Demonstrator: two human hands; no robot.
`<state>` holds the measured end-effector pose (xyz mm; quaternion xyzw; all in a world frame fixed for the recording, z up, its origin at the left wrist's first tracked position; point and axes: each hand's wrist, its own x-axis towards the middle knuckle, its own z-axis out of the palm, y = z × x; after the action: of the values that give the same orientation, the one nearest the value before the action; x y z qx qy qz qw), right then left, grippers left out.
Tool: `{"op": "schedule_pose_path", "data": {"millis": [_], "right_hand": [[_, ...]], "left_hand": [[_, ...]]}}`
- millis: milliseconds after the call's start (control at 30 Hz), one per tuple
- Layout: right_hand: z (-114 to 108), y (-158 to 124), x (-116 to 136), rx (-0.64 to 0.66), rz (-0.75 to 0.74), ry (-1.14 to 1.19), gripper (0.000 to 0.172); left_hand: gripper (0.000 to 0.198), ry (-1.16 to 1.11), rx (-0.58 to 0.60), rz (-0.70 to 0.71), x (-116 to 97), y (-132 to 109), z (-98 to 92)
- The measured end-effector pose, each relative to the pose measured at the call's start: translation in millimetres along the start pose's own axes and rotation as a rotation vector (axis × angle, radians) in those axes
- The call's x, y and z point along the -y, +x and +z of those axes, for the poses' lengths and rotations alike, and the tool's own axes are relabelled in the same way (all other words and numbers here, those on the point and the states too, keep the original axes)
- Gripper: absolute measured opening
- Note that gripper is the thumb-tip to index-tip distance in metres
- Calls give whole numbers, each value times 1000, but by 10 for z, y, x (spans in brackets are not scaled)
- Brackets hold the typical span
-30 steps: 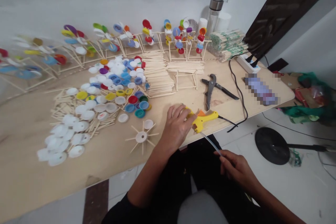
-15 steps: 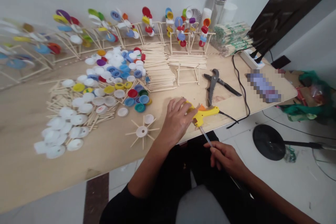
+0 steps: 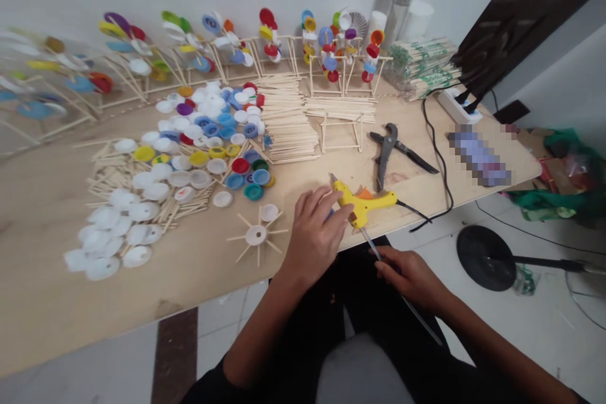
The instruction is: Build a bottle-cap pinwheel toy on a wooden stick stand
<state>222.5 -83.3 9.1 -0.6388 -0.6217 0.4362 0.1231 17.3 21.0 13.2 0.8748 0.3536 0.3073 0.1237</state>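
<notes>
Tbl (image 3: 199, 274) w/ caps (image 3: 199, 158), sticks (image 3: 291, 123) — glue gun (image 3: 363, 207)

Clear bottle (image 3: 399, 11), metal-topped: far beyond right fingers (image 3: 394, 259). White power strip (image 3: 455, 110), black plugs (image 3: 472, 106) in: beyond them, rightward. Round black base (image 3: 486, 257): on floor (image 3: 544, 312), right of them.

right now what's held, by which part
The right hand pinches the glue stick partway along; whether the left hand, by the glue gun, holds anything is unclear.

Left hand (image 3: 313, 237) extends forward, fingers loosely bent; right hand (image 3: 411, 274) lies lower, thumb and fingers pinched.
</notes>
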Motion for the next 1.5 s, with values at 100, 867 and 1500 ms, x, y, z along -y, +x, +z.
{"op": "schedule_pose_path", "data": {"millis": [100,867,1500], "right_hand": [[3,0,-25,-39,-8,-76,34],[-567,550,107,-759,-584,-592,25],[-573,664,72,-504,-652,-740,40]], "left_hand": [[25,-110,-49,-24,-72,-164,-40],[31,-1070,331,-310,-265,-479,-646],[20,-903,362,-589,-291,-409,-487]]}}
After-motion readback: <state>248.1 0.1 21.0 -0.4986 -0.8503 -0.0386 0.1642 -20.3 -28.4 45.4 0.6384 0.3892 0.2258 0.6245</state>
